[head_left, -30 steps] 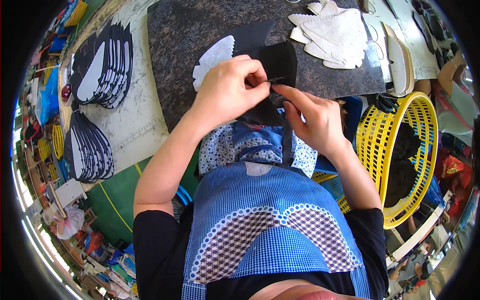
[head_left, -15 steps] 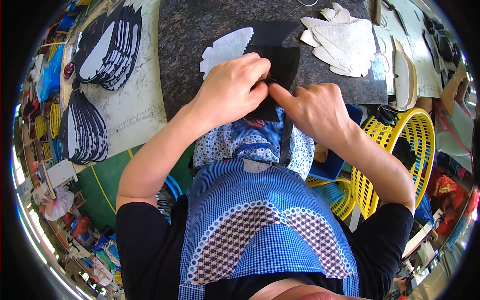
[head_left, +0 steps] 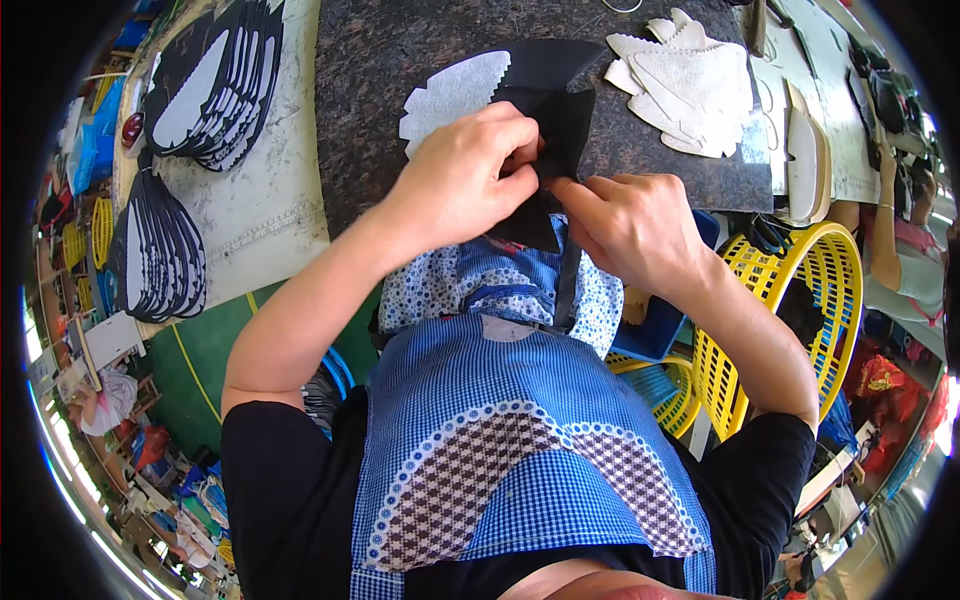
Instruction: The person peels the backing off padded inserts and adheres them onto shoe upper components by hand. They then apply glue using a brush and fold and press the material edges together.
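A black fabric piece (head_left: 567, 125) is bunched between my hands over the near edge of the dark stone slab. My left hand (head_left: 475, 175) is closed, pinching the piece from the left. On its right side, my right hand (head_left: 630, 222) is closed too, thumb and forefinger at the piece's edge. The fingertips partly hide the pinched spot. Beyond my left hand lies a white notched piece (head_left: 455, 92) with a zigzag edge, beside a flat black part (head_left: 555, 62).
White notched pieces (head_left: 690, 85) are piled on the slab's right. Fanned stacks of black-and-white pieces (head_left: 215, 90) lie on the left board. Yellow baskets (head_left: 845, 300) and a blue bin (head_left: 655, 330) stand below the right edge. Another person's arm (head_left: 887, 200) shows far right.
My right fingertips have shifted slightly to the right and down along the black piece. The gap between my hands is a little wider, and my left hand has stayed nearly in place.
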The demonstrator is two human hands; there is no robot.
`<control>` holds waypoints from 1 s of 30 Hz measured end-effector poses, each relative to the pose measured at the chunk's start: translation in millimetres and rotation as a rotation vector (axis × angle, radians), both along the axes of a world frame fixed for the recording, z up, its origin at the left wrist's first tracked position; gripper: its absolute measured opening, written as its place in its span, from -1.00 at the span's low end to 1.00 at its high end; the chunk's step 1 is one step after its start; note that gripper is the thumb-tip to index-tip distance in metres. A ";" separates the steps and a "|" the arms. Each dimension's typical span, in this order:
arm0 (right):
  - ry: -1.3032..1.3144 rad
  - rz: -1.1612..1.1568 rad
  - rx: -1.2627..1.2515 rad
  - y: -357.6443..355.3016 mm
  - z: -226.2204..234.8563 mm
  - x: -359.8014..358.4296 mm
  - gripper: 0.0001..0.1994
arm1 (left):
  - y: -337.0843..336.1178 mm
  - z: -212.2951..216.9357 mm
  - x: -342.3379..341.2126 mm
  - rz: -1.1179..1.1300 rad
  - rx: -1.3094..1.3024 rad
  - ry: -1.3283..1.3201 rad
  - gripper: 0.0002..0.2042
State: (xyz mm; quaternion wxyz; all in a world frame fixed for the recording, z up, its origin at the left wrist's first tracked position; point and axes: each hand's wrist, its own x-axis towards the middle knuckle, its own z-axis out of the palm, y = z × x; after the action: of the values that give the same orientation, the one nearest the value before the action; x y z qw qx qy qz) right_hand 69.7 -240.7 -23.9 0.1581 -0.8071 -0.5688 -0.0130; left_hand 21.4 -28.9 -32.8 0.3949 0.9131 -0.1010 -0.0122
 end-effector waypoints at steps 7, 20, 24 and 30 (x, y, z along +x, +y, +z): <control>-0.096 -0.123 -0.106 2.3 -8.4 -11.1 -0.73 | -18.3 -8.6 -15.9 0.156 -0.178 -0.205 -0.89; 0.111 -0.185 0.002 22.9 11.9 1.2 -0.55 | 0.5 18.4 3.8 0.088 0.037 -0.468 -0.86; -0.216 -0.163 -0.201 38.3 2.8 15.2 -0.59 | 9.2 0.1 11.7 0.059 0.044 -0.459 -0.84; 0.303 -0.100 -0.014 17.7 5.0 34.0 -0.61 | 8.8 -11.8 -1.7 0.199 -0.298 -0.044 -0.94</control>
State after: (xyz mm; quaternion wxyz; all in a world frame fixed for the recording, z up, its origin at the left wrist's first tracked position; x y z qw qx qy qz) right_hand 103.7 -223.0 -18.8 0.2354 -0.8282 -0.4976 0.1049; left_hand 19.6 -20.1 -44.6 0.5228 0.8500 -0.0192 0.0620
